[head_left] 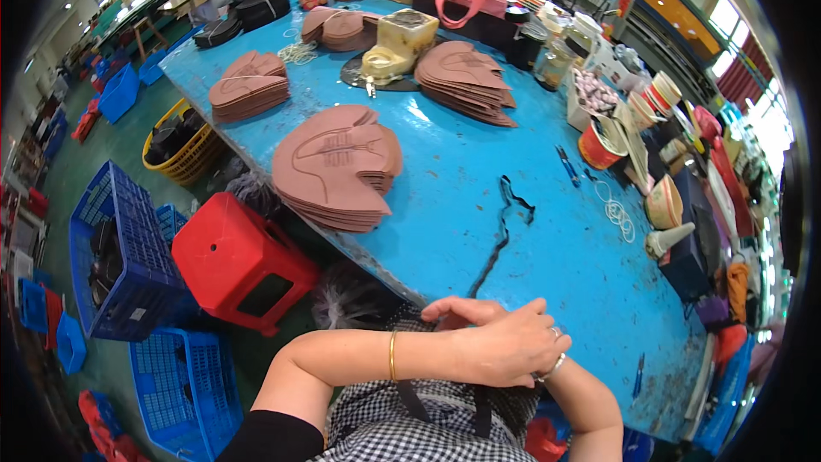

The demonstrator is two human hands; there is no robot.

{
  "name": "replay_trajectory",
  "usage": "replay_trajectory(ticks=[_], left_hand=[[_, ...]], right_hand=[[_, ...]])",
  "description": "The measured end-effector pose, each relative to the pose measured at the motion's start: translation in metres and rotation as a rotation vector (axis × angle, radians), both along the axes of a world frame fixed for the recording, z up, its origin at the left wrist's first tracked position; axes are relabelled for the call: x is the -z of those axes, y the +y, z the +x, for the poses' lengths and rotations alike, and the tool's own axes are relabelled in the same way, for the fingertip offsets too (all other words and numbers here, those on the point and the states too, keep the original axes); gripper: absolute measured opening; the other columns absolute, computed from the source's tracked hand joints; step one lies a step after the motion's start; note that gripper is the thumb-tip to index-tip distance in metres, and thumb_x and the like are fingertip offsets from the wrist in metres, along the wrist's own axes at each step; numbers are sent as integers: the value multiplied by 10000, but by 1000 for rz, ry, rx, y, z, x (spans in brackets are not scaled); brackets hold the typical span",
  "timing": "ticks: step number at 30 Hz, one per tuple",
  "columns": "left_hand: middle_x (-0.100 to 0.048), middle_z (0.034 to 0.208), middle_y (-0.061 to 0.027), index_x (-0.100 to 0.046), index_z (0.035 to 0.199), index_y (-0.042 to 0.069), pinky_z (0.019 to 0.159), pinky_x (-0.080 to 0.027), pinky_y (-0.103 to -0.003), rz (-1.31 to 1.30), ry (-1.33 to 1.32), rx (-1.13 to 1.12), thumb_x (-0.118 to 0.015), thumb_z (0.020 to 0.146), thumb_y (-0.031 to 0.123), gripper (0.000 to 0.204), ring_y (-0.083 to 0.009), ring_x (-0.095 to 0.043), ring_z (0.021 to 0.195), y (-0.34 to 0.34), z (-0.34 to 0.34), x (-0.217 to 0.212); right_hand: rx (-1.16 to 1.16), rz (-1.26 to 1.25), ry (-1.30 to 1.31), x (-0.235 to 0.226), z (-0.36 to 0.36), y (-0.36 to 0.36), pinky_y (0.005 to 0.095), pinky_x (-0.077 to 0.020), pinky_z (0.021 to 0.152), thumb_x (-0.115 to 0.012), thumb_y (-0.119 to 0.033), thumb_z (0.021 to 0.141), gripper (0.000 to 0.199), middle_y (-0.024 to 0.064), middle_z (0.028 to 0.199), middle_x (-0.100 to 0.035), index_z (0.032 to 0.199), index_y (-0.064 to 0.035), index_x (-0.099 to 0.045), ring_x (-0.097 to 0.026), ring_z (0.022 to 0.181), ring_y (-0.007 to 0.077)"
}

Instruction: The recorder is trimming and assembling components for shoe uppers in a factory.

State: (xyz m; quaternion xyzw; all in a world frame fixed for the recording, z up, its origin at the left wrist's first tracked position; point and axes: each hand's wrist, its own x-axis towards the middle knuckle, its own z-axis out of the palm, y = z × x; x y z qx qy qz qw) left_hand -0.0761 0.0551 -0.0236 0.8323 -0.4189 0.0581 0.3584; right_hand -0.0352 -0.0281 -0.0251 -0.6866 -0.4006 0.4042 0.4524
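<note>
Head view: your hands meet at lower centre, over the counter edge.
Left hand: lies flat over the right, holding nothing.
Right hand: mostly covered; grip unclear.
Nearest thing: black strap, just above, untouched.

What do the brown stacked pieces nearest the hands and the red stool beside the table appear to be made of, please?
The brown stacked pieces look like thin, matte leather or a synthetic sheet: flat cut layers with stitched or embossed lines; which one cannot be told. The red stool looks like moulded plastic, with a smooth, slightly glossy top and rounded edges. The left hand lies over the right hand; neither touches them.
</note>
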Motion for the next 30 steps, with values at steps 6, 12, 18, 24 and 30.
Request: replay_trajectory(ticks=[6,12,18,24,30], left_hand=[[-657,1013,-115,-628,1108,-11,1032,-385,-467,193,-215,-271,-741,803,253,419,-263,-604,1017,8,10,-3],[-571,1343,-187,-635,1236,76,1112,-369,-469,-283,-353,-564,-793,790,212,492,-300,-580,1179,115,-4,-7],[-461,1465,-221,-423,1449,-13,1162,-338,-433,-330,-231,-1557,-741,893,187,672,-359,-442,1379,267,-26,25],[-435,1488,-193,-247,1548,-35,1126,-383,-349,-981,203,-1238,-759,906,196,853,-244,-465,1355,284,-24,76],[-453,1477,-175,-269,1544,-23,1112,-399,-346,-1012,249,-1210,-757,898,159,830,-229,-481,1339,285,-32,69]], right_hand=[[-261,226,-654,20,36,69,353,-568,774,-693,-112,920,241,94,1103,-694,1146,-61,-623,-706,912,223],[518,225,-4,23,127,147,294,-479,971,-648,-305,1007,444,74,1195,-653,1274,42,-575,-598,1126,147],[254,61,282,31,160,202,300,-487,986,-689,-500,941,700,145,1184,-670,1275,105,-579,-632,1110,179],[113,-267,269,7,166,223,267,-531,775,-725,-456,924,583,76,1132,-693,1256,14,-631,-660,935,136],[-10,-17,521,2,151,219,343,-570,862,-738,-361,921,560,86,1206,-674,1336,-24,-574,-677,1060,176]])
